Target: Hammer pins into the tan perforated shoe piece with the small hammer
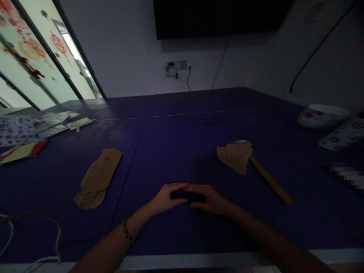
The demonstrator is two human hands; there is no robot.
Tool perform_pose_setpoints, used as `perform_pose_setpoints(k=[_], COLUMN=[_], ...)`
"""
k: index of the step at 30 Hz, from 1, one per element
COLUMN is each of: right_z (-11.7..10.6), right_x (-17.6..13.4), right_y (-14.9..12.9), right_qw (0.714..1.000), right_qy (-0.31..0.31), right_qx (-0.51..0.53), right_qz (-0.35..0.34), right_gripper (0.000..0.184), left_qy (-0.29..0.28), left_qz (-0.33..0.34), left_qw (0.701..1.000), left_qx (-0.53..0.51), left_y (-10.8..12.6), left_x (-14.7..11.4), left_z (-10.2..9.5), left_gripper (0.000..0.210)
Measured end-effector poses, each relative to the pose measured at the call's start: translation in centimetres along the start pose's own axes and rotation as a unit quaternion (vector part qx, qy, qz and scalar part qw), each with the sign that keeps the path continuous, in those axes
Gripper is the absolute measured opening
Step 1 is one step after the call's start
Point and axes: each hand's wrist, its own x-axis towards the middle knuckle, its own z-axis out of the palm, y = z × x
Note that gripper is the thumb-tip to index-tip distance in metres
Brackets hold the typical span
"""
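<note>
My left hand [167, 198] and my right hand [207, 199] rest on the purple tabletop near its front edge. Their fingertips meet in the middle, thumbs held apart from the fingers, and nothing is in either hand. A braided bracelet circles my left wrist. To the right lies a wooden-handled tool [271, 180], its head mostly hidden by a brown piece with small marks or holes [236, 156]; a bit of shiny metal shows above. Off to the left, another flat brown piece [101, 172] with similar dots overlaps a smaller one [92, 199].
White cables [58, 242] curl at the front left. Papers and packets [58, 118] and a red-yellow item [27, 150] lie at the far left. A white bowl [322, 115] and a patterned roll [342, 132] stand at right. A screen [222, 19] hangs on the wall.
</note>
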Motion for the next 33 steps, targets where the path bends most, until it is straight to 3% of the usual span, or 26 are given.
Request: perform_pose_setpoints(k=[33], right_z=[0.22], right_x=[-0.04], right_y=[0.72], right_qw=[0.997], right_qy=[0.032], right_qx=[0.057], right_qz=[0.039], right_gripper=[0.058], left_qy=[0.02], left_qz=[-0.04], left_qw=[0.996], left_qx=[-0.078], left_y=[-0.58], left_x=[-0.07], left_z=[0.21], left_gripper=[0.065])
